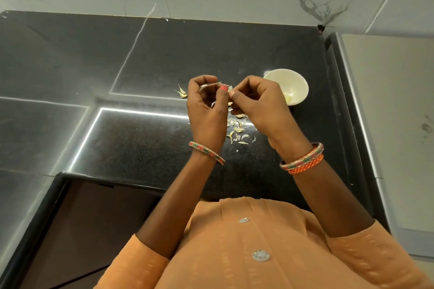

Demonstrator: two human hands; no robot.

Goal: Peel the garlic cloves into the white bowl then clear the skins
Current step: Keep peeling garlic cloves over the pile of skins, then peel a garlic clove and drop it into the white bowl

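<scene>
- The garlic clove is held in the air between the two hands, above the dark counter; only a small pale part of it shows between the fingertips, so its long axis cannot be told.
- The left hand pinches it with thumb and curled fingers; the right hand pinches at it from the other side, its fingers curled too; both thumbs meet at the clove.
- The white bowl stands just beside the right hand, on its far right side; some peeled pieces lie inside; I judge the right hand is the nearer one to drop the clove there.
- Loose skins lie scattered on the counter under the hands; two more cloves lie left of the left hand, not yet peeled, it seems.
</scene>
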